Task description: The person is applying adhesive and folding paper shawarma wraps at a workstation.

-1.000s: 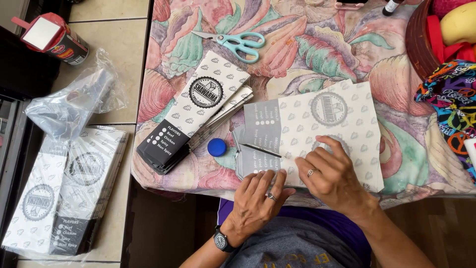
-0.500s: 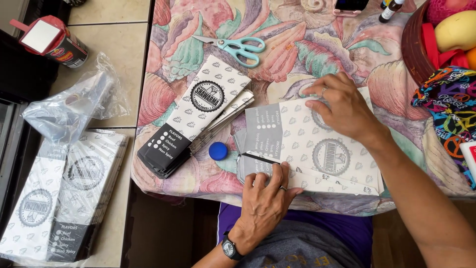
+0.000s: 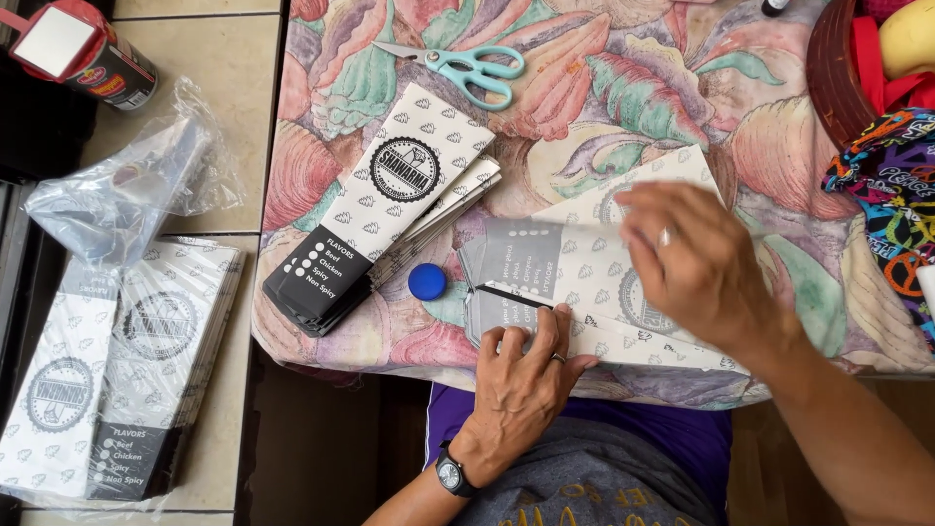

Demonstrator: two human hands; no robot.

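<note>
A flat printed carton blank (image 3: 575, 263), white with small icons and a grey panel, lies on the flowered tablecloth (image 3: 623, 88) in front of me. My left hand (image 3: 526, 365), with a ring and a wristwatch, presses flat on the near left edge of the blank. Blurred with motion, my right hand (image 3: 696, 268) hovers over the right part of the blank with fingers spread, and I cannot tell whether it touches it. A small blue cap (image 3: 427, 281) rests just left of the blank.
A stack of folded black-and-white cartons (image 3: 385, 209) lies left of the blank, teal scissors (image 3: 467, 66) beyond it. On the floor at left are a bagged carton bundle (image 3: 107, 370), a crumpled clear bag (image 3: 127, 195) and a red-lidded can (image 3: 83, 49). A basket (image 3: 838, 68) and colourful cloth (image 3: 891, 185) sit at right.
My right hand went from the near edge of the blank up to its far side, then swept back over its right part. The blank shifted and one flap was folded over. My left hand stayed pressing.
</note>
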